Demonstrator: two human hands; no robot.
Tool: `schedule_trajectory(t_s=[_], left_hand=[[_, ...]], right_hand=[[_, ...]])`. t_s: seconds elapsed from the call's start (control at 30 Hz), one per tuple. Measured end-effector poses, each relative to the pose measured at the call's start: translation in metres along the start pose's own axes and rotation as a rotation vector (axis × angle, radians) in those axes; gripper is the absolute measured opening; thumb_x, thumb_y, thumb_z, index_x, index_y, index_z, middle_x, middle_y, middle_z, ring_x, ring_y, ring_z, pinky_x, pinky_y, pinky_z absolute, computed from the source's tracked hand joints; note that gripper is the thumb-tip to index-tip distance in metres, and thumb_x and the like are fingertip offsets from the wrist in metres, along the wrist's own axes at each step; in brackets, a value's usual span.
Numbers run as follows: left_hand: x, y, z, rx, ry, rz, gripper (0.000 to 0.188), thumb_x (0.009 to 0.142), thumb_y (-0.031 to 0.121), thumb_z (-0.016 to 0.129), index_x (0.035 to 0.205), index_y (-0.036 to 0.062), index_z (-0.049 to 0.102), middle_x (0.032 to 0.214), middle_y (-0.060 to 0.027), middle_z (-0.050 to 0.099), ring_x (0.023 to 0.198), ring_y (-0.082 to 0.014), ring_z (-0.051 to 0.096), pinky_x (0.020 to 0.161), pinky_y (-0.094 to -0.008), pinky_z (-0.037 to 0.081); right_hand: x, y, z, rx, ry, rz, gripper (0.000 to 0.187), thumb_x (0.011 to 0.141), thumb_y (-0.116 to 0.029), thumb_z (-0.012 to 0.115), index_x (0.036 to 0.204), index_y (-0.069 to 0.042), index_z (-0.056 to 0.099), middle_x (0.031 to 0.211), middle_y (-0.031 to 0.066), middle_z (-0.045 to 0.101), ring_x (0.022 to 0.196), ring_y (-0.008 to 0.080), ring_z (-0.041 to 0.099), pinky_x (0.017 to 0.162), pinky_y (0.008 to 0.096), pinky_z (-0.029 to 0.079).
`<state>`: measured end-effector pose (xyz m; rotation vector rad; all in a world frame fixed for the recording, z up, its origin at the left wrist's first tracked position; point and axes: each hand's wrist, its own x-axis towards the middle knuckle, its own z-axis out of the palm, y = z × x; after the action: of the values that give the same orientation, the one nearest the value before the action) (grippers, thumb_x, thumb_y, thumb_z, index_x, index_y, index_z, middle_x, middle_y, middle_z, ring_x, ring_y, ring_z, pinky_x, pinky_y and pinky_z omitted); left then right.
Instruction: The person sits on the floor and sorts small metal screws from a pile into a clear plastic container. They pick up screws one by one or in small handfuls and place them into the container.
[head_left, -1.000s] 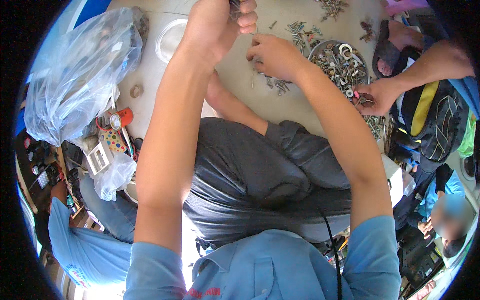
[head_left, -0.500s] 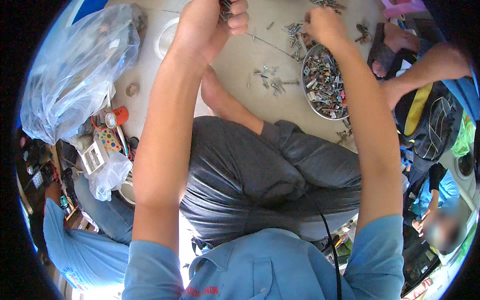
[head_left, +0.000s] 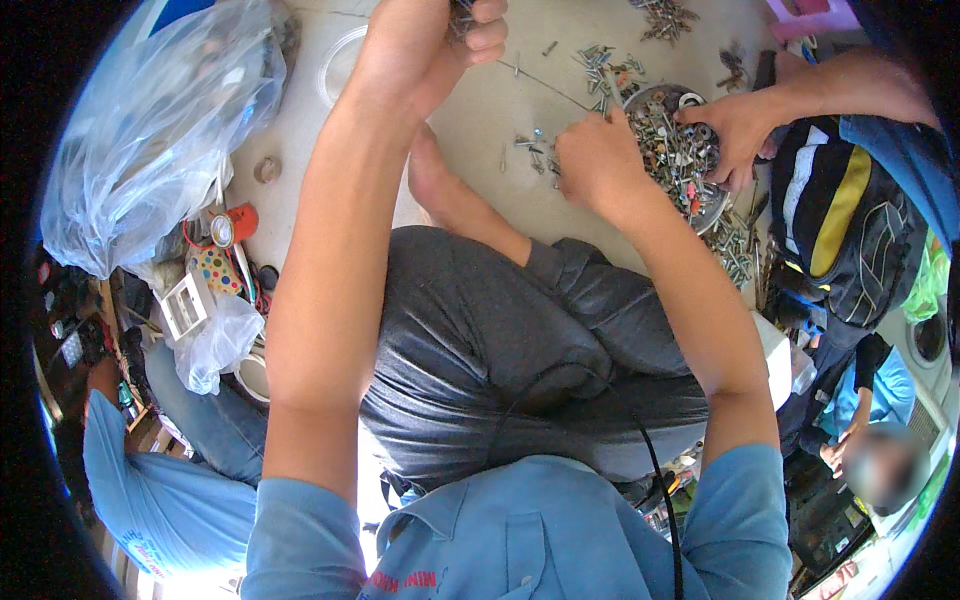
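1. Pale beige flooring serves as the work surface, and the person sits on it cross-legged in grey trousers, one bare foot resting between the arms.
2. To the left lie one large clear plastic bag, a smaller crumpled bag, a red tape measure and one round clear lid.
3. One round metal dish heaped with screws, nuts and washers sits at the upper right; loose screws are scattered on the floor just beside it, too many to count.
4. The left hand is clenched at the top edge around a small bunch of dark fasteners; only their tips show.
5. The right hand is curled, fingertips down at the dish's near rim among the loose screws; whether it pinches one I cannot tell.
6. A second person's hand reaches into the dish from the right, touching the heap.
7. A third person in blue clothing sits at lower left.
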<state>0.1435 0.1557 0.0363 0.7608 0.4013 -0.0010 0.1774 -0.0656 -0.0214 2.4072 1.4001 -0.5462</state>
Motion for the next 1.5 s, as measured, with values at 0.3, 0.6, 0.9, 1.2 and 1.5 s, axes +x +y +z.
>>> schedule_trajectory(t_s=[0.3,0.6,0.9,1.2,1.5], left_hand=[[0.000,0.000,0.001,-0.022,0.000,-0.013,0.032,0.106,0.031,0.052,0.078,0.0160,0.050,0.064,0.0028,0.045,0.054,-0.0134,0.038,0.053,-0.0291,0.031],[0.001,0.000,0.001,0.007,0.006,0.004,0.032,0.106,0.032,0.053,0.078,0.0163,0.049,0.065,0.0025,0.046,0.054,-0.0137,0.039,0.053,-0.0291,0.031],[0.001,-0.001,-0.003,0.003,0.021,0.015,0.033,0.106,0.032,0.052,0.077,0.0163,0.049,0.063,0.0028,0.045,0.052,-0.0136,0.038,0.051,-0.0297,0.031],[0.006,-0.001,0.000,0.006,0.012,-0.028,0.036,0.106,0.033,0.052,0.074,0.0175,0.048,0.061,0.0033,0.043,0.050,-0.0131,0.036,0.051,-0.0294,0.030],[0.002,0.001,-0.002,0.000,-0.005,-0.016,0.034,0.106,0.033,0.052,0.076,0.0177,0.048,0.062,0.0036,0.044,0.052,-0.0125,0.036,0.052,-0.0288,0.029]], right_hand=[[-0.010,-0.006,0.006,-0.006,0.037,-0.007,0.020,0.076,-0.014,0.072,0.092,-0.006,0.079,0.098,0.0136,0.075,0.108,0.0299,0.067,0.107,0.0462,0.042],[-0.002,-0.001,0.028,0.168,0.222,-0.059,0.017,0.077,-0.019,0.075,0.086,-0.005,0.073,0.092,0.0125,0.069,0.104,0.0331,0.065,0.100,0.0457,0.047],[-0.002,-0.008,0.028,0.166,0.198,-0.021,0.015,0.076,-0.021,0.075,0.083,-0.007,0.074,0.090,0.0098,0.070,0.098,0.0293,0.069,0.098,0.0456,0.045],[0.001,-0.008,0.030,0.072,0.192,-0.041,0.015,0.079,-0.017,0.068,0.080,-0.008,0.080,0.085,0.0146,0.075,0.090,0.0291,0.073,0.095,0.0485,0.045],[0.042,0.035,-0.001,0.191,0.312,0.109,0.019,0.079,-0.021,0.070,0.088,-0.008,0.080,0.083,0.0149,0.075,0.084,0.0343,0.073,0.085,0.0462,0.052]])
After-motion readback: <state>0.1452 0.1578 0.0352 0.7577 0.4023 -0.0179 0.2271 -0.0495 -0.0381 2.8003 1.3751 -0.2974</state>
